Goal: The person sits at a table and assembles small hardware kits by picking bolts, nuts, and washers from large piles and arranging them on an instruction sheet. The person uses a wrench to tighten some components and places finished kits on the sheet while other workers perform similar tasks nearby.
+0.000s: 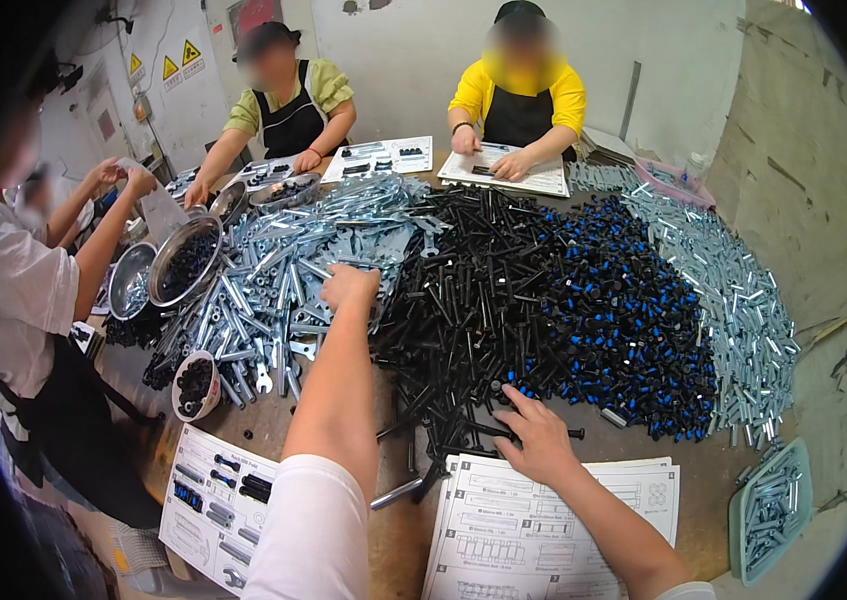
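Metal parts [259,270], a heap of shiny silver tubes and flat wrenches, lie left of centre on the table [689,505]; the left hand [352,287] reaches over them, arm outstretched, its grip impossible to tell. The right hand [544,442], fingers spread open, lies over dark cylindrical bolts [464,270] beside flat paper sheets [504,540].

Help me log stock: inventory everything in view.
Table: one, brown, beneath
Metal tubes and wrenches: many, silver, centre
Long metal bolts: many, black, centre
Short metal bolts: many, black with blue, right
Short metal cylinders: many, silver, far right
Round bowls: several, silver and white, left
Plastic baskets: two, pink and green, right
Paper sheets: several, white, table edges
Workers: several, mixed clothes, around table
Left hand: one, bare, over tubes
Right hand: one, bare, near bolts
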Demonstrator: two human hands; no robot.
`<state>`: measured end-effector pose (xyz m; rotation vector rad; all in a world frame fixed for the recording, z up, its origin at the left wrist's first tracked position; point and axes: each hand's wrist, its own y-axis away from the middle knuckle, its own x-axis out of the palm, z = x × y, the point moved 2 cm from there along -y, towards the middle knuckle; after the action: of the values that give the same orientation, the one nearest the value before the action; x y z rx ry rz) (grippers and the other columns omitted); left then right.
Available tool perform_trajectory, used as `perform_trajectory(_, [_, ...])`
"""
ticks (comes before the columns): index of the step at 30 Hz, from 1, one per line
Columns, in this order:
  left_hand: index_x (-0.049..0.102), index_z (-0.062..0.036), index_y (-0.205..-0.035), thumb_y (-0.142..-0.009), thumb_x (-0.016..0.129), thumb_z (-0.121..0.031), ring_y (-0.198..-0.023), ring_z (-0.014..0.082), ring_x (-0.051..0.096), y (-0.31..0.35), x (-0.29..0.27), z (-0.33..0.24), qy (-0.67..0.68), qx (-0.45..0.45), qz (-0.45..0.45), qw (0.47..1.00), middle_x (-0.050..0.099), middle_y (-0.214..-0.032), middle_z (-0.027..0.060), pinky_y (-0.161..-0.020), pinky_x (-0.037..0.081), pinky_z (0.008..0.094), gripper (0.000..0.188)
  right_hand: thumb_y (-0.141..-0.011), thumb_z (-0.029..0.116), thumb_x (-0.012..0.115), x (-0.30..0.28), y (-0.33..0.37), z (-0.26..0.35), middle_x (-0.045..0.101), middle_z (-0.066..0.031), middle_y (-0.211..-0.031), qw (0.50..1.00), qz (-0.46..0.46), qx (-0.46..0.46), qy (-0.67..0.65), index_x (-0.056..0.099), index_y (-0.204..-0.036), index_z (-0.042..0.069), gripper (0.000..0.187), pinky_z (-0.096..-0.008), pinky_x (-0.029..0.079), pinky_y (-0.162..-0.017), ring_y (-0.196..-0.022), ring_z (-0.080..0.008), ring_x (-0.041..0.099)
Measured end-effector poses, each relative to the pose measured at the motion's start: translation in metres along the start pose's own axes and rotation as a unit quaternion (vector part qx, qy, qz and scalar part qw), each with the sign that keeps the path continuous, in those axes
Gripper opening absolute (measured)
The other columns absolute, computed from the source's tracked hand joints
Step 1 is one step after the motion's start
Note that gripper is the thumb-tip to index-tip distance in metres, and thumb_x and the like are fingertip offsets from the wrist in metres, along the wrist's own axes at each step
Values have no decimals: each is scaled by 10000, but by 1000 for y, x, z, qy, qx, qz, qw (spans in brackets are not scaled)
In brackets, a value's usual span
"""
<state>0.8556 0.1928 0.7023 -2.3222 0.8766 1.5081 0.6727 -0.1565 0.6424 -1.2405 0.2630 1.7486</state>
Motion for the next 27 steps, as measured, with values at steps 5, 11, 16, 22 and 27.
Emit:
perform_trajectory(5, [416,1,-1369,-707,829,-351,-1202,368,579,-10,3,7,160,-21,9,987,520,-1357,256,-970,505,429,856,-799,224,735,-1,-2,-1,480,-142,-1457,1000,-1,2,0,672,-1113,65,358,-435,473,-976,-1187,-303,556])
perform_trajectory(11, [437,33,-1353,-644,897,-344,-1210,340,594,-26,13,15,210,-26,25,977,620,-1279,216,-1009,483,402,926,-779,214,746,-2,-2,0,486,-145,-1450,1000,-11,-2,3,668,-1102,66,365,-434,483,-956,-1168,-306,565])
perform_trajectory(16, [391,57,-1388,-595,930,-359,-1233,339,581,-61,23,15,207,-7,87,974,592,-1321,232,-1038,461,401,1045,-761,207,755,-1,-4,0,486,-148,-1447,1000,-12,-3,5,660,-1089,63,370,-432,489,-939,-1150,-306,573])
perform_trajectory(22, [517,49,-1281,-585,956,-207,-1035,296,638,-92,40,27,409,65,107,904,646,-1186,189,-894,506,447,862,-753,196,764,1,-6,2,480,-152,-1452,1000,-13,-5,-13,650,-1064,61,357,-437,488,-935,-1121,-308,585])
perform_trajectory(27, [630,89,-1201,-676,849,-500,-1162,341,635,-35,24,9,94,80,27,992,646,-1256,227,-978,497,406,819,-745,182,759,0,-3,-4,505,-159,-1429,999,-28,-2,18,638,-1036,51,342,-425,504,-900,-1096,-313,596])
